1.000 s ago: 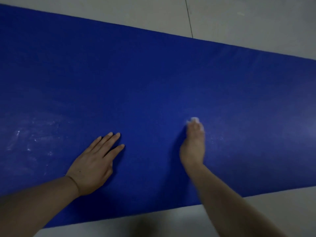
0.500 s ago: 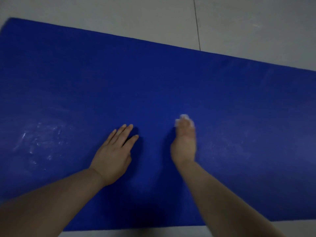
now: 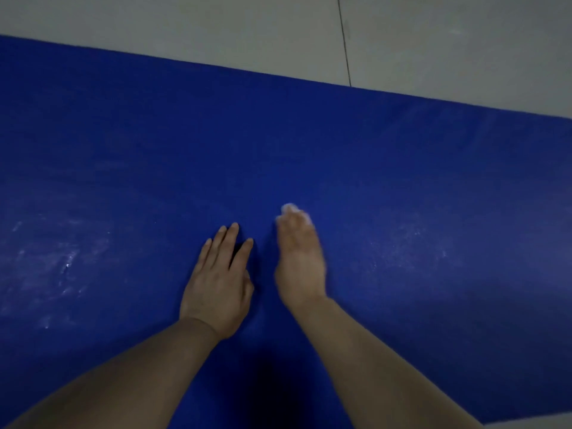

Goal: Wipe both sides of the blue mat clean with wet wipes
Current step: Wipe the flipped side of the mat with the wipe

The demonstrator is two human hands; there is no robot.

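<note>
The left hand (image 3: 216,283) lay flat, palm down on the blue mat (image 3: 402,168), fingers straight and slightly spread. Just beside it, the right hand (image 3: 298,258) pressed a white wipe (image 3: 291,209) to the mat, apparently pinched under its blurred fingertips. Both forearms reached forward from the near edge. The mat lay on the pale floor (image 3: 185,26), its long axis running left to right.

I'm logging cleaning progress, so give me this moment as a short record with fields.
surface: blue mat lying flat on pale floor
left hand: flat on the mat, fingers straight
right hand: holds white wet wipe against the mat
marks: whitish smears at left, fainter specks at right
</note>
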